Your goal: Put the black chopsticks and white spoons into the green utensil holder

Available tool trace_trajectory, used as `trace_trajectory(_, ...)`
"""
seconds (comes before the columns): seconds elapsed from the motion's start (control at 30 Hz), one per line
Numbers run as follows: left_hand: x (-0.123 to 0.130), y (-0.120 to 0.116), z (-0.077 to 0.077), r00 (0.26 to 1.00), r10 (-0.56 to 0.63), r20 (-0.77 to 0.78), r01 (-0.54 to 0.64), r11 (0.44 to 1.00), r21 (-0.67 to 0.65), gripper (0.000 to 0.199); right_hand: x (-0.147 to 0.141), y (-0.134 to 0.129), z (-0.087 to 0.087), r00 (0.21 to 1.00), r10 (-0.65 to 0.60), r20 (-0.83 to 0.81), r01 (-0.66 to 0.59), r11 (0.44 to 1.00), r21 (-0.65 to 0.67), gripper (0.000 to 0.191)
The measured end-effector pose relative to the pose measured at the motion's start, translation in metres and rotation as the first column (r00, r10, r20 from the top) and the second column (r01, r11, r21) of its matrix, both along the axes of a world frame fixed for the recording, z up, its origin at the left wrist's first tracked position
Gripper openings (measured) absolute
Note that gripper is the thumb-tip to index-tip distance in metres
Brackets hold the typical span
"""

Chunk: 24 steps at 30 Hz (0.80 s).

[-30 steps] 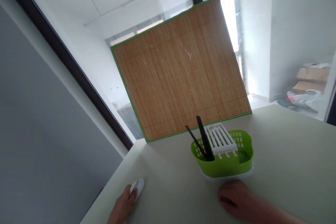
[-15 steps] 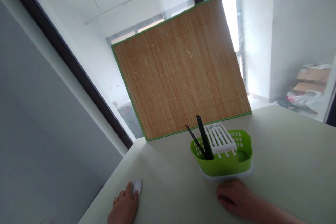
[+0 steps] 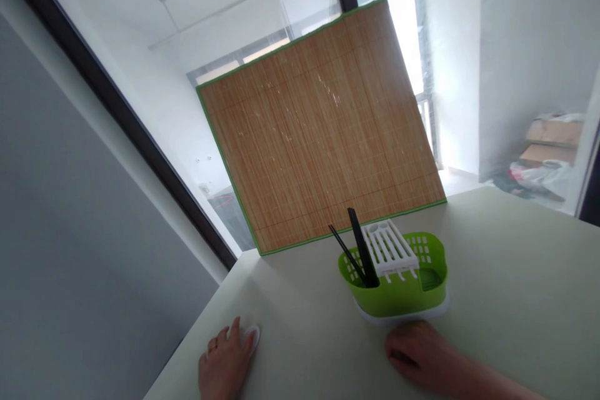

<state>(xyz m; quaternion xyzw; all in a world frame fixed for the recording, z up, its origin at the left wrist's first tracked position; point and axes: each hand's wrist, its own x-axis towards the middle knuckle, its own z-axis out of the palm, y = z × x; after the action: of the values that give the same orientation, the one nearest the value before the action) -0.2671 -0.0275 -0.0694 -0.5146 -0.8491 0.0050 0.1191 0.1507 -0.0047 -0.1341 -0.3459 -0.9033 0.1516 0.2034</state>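
A pale table (image 3: 515,275) carries a green caddy (image 3: 394,290), touched at its near base by the loosely curled, empty right hand (image 3: 417,356). Well left, a small white object (image 3: 253,336) is covered by the flattened left hand's (image 3: 227,365) fingertips.

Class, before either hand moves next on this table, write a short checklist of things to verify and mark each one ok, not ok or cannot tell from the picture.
1. Left hand is on the small white object, fingers over it: ok.
2. What the white object is: cannot tell.
3. Right hand rests on the table just in front of the green caddy, holding nothing: ok.
4. Caddy stands upright on its white tray: ok.
5. Black chopsticks sit in the caddy's left compartment, leaning: ok.
6. Bamboo mat stands propped at the table's far edge: ok.
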Motion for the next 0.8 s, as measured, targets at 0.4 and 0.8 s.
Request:
trace_trajectory(0.4, 0.147, 0.107, 0.034, 0.467, -0.608, 0.643, 0.368, 0.794, 0.484, 0.054, -0.001, -0.001, -0.001, 1.0, -0.005, 0.0, 0.005, 1.0, 0.0, 0.014)
trace_trajectory(0.8, 0.245, 0.151, 0.068, 0.227, -0.733, 0.642, 0.588, 0.628, 0.509, 0.027, -0.003, -0.004, 0.014, 0.999, -0.018, 0.031, 0.017, 1.0, 0.012, 0.015)
